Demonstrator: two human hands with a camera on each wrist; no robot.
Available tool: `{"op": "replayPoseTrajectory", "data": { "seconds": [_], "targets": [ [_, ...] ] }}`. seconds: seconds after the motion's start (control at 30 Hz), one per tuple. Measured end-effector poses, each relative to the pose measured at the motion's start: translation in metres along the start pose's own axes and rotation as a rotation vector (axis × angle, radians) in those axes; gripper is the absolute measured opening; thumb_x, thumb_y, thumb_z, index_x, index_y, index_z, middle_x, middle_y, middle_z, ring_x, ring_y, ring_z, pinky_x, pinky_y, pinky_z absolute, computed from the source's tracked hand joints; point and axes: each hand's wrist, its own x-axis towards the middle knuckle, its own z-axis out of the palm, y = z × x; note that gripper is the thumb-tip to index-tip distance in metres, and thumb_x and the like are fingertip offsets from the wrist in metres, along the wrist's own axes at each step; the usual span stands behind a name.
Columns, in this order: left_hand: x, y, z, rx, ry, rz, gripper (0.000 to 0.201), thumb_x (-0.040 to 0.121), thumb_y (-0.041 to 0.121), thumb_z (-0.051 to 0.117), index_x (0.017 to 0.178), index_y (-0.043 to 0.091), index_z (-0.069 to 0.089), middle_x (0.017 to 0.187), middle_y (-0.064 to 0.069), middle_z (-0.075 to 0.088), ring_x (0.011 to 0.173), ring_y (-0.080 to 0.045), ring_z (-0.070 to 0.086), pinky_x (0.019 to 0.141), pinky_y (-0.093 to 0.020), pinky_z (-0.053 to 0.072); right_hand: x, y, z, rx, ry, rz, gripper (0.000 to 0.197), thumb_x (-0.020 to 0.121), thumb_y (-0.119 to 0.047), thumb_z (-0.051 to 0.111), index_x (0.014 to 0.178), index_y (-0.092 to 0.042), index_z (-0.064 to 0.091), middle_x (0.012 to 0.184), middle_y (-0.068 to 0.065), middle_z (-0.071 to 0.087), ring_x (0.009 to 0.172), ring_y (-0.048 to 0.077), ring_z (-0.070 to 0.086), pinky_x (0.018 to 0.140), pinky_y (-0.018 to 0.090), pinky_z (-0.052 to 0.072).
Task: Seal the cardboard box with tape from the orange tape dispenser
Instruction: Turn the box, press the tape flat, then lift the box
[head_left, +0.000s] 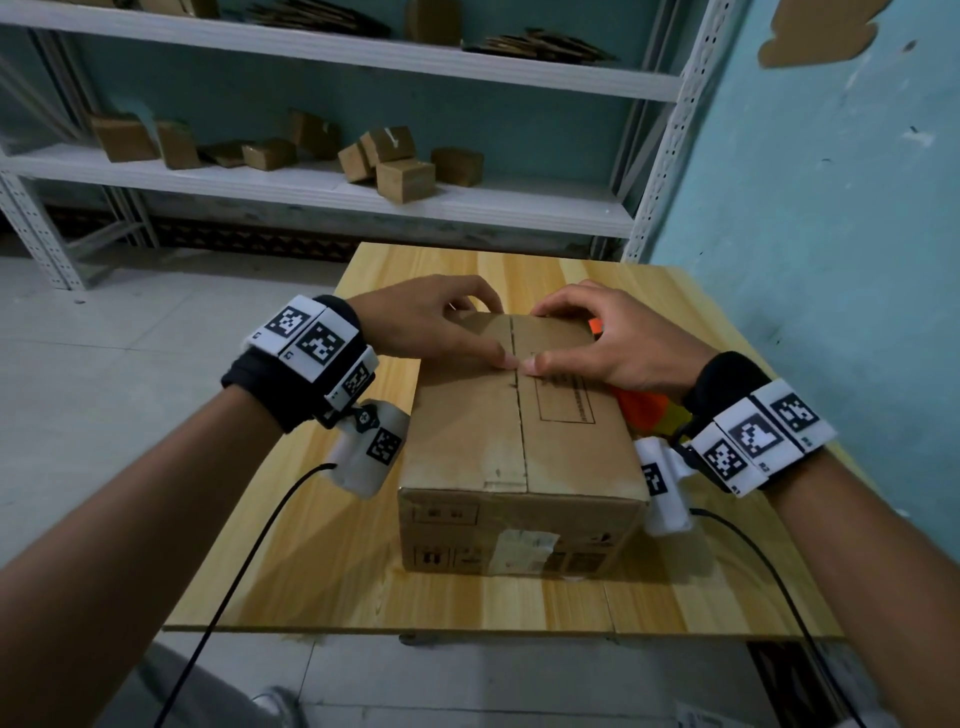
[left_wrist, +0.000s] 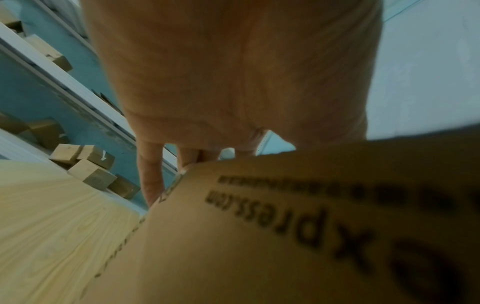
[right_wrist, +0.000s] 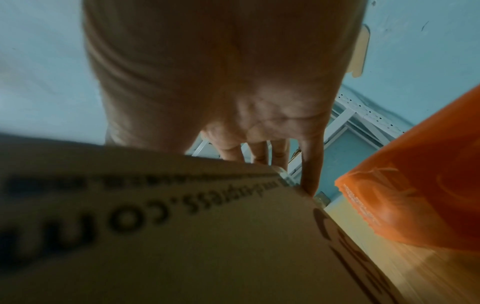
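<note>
A: How far along is the sealing?

B: Barely begun, I'd judge. The cardboard box (head_left: 519, 441) sits in the middle of the bench (head_left: 322, 571) with its two top flaps folded shut, but the centre seam (head_left: 519, 415) shows no fresh tape along it. Only an old scrap of tape (head_left: 524, 545) clings to the near side face.

A: And the dispenser?

B: The orange tape dispenser (head_left: 641, 408) lies on the bench just beside the box's right side, mostly hidden under the right wrist. Neither hand holds it. The right wrist view shows it close by, orange and blurred, near the box's far right corner.

A: What are the hands doing?

B: Both rest on the far half of the lid. The left hand (head_left: 431, 325) lies on the left flap and the right hand (head_left: 602, 338) on the right flap, thumbs meeting at the seam and fingers bent down over the far top edge. They press the flaps flat and grip nothing; I'd call both hands open, pushing rather than clutching.

A: So what's left?

B: Nearly everything, by my reading: take up the dispenser, lay tape along the seam, and cut it.
</note>
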Motion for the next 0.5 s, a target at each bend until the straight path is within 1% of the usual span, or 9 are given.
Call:
{"op": "replayPoseTrajectory", "data": {
  "seconds": [0.07,0.17,0.3,0.4,0.5],
  "targets": [
    [-0.0007,-0.0011,-0.0001,-0.011,-0.007,0.022,0.058,0.073,0.051,0.071,0.124,0.036,0.047,0.110,0.011,0.050,0.092,-0.004,0.054,0.068,-0.018,0.045,0.0000,0.0009,0.0000,0.015,0.005,-0.005,0.061,0.075,-0.050,0.078,0.126,-0.025,0.058,0.126,-0.004,0.050,0.114,0.012,0.049,0.086,0.020,0.043],
    [-0.0008,-0.0041,0.0004,-0.009,-0.004,0.051,0.054,0.079,0.048,0.068,0.127,0.033,0.047,0.111,0.012,0.052,0.091,-0.001,0.054,0.067,-0.017,0.043,0.0006,0.0029,0.0022,0.043,0.036,-0.012,0.053,0.077,-0.049,0.077,0.122,-0.026,0.061,0.123,-0.006,0.053,0.112,0.010,0.051,0.085,0.020,0.042],
    [0.0006,-0.0067,0.0035,-0.038,0.067,0.103,0.044,0.083,0.048,0.064,0.122,0.029,0.054,0.113,0.010,0.057,0.095,-0.003,0.056,0.071,-0.017,0.043,0.0015,0.0038,0.0063,0.104,0.068,-0.009,0.045,0.078,-0.049,0.077,0.115,-0.027,0.064,0.117,-0.009,0.055,0.107,0.006,0.053,0.084,0.022,0.043],
    [0.0033,-0.0072,0.0046,-0.047,0.115,0.153,0.033,0.087,0.043,0.063,0.114,0.024,0.061,0.108,0.010,0.062,0.095,0.000,0.057,0.073,-0.014,0.043,0.0020,0.0054,0.0075,0.129,0.078,-0.013,0.041,0.080,-0.048,0.076,0.113,-0.028,0.065,0.115,-0.011,0.057,0.107,0.005,0.052,0.083,0.021,0.041],
    [0.0067,-0.0091,0.0039,-0.053,0.145,0.173,0.031,0.086,0.044,0.062,0.109,0.023,0.066,0.107,0.009,0.065,0.098,-0.004,0.059,0.082,-0.019,0.046,0.0031,0.0067,0.0088,0.152,0.107,-0.025,0.035,0.082,-0.045,0.074,0.110,-0.026,0.067,0.113,-0.012,0.060,0.107,0.005,0.054,0.087,0.022,0.041]
  ]
}}
